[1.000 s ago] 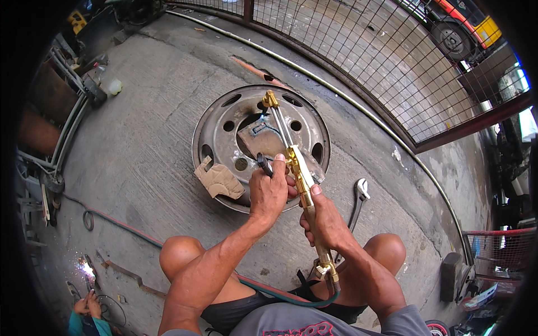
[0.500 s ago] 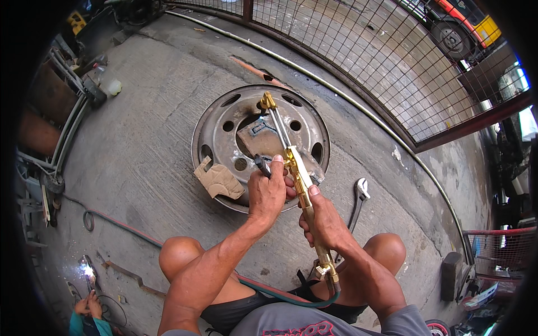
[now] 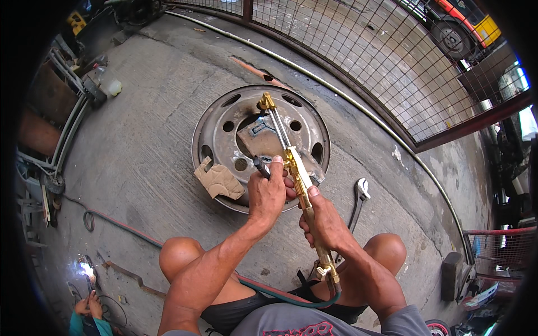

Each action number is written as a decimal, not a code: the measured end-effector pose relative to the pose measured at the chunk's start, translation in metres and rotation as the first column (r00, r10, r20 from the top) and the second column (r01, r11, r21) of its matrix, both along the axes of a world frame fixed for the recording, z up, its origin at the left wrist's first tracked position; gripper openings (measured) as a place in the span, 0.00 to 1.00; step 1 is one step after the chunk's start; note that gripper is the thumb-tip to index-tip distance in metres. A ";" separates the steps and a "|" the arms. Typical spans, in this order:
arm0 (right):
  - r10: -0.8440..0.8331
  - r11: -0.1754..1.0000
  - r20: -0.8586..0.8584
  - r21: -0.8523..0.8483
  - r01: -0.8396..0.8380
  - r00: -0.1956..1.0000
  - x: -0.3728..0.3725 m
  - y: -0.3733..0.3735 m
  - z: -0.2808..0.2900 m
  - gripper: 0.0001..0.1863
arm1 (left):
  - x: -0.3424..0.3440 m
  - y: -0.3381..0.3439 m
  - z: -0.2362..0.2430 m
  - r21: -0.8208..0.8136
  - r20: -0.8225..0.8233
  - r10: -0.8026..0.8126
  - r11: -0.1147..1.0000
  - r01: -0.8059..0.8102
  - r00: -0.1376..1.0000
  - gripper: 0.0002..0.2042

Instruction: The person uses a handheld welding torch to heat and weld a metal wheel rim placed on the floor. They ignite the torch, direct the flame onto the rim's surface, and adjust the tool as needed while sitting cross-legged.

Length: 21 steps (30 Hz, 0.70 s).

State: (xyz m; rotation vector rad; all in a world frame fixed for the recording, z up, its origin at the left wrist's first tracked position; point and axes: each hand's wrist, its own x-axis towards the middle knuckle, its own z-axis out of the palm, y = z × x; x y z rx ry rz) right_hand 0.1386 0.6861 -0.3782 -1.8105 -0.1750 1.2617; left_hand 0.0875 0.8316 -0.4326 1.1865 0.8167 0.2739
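A brass cutting torch (image 3: 297, 171) slants up from near my lap, its angled head over the far part of a steel wheel rim (image 3: 204, 126). My right hand (image 3: 325, 221) is wrapped round the torch's handle. Closed beside it, my left hand (image 3: 268, 193) grips a short black tube-like object (image 3: 261, 166), its exact kind unclear. The left thumb and fingers are at the torch's side knob, partly hidden. On the rim lie a metal plate (image 3: 260, 140) with blue-edged marks and a cut piece of brown cardboard (image 3: 219, 180). No flame shows at the torch head.
An adjustable wrench (image 3: 357, 204) lies on the concrete right of the rim. Red and green hoses (image 3: 126, 227) run across the floor to the torch. At lower left, another person's hands (image 3: 88, 306) work beside a bright welding arc (image 3: 86, 269). A mesh gate (image 3: 364, 61) stands beyond.
The welding glow at lower left shifts slightly. My hands and the torch hold almost still.
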 end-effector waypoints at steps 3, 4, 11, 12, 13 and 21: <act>-0.005 1.000 0.006 -0.015 0.005 1.000 0.000 -0.001 -0.001 0.37 | 0.000 0.000 0.001 -0.003 -0.001 -0.005 1.000 0.005 1.000 0.27; -0.004 1.000 0.003 -0.018 0.004 1.000 0.000 0.000 0.000 0.37 | 0.000 0.000 0.000 -0.001 -0.002 -0.008 1.000 0.008 1.000 0.27; -0.003 0.999 -0.012 -0.033 0.003 1.000 0.000 0.000 0.000 0.37 | -0.001 0.000 -0.001 0.003 0.008 -0.002 1.000 0.002 1.000 0.28; -0.001 0.999 -0.011 -0.033 0.001 1.000 0.000 0.000 0.001 0.37 | -0.001 0.000 -0.002 0.006 0.006 -0.002 1.000 0.002 1.000 0.28; -0.002 0.999 -0.011 -0.036 0.001 1.000 0.000 0.001 0.001 0.37 | -0.001 0.000 -0.002 0.009 0.003 -0.002 1.000 0.002 1.000 0.28; 0.008 0.999 -0.003 -0.036 -0.008 1.000 0.000 -0.001 -0.003 0.37 | -0.002 0.000 -0.001 0.003 0.006 0.002 1.000 -0.002 1.000 0.28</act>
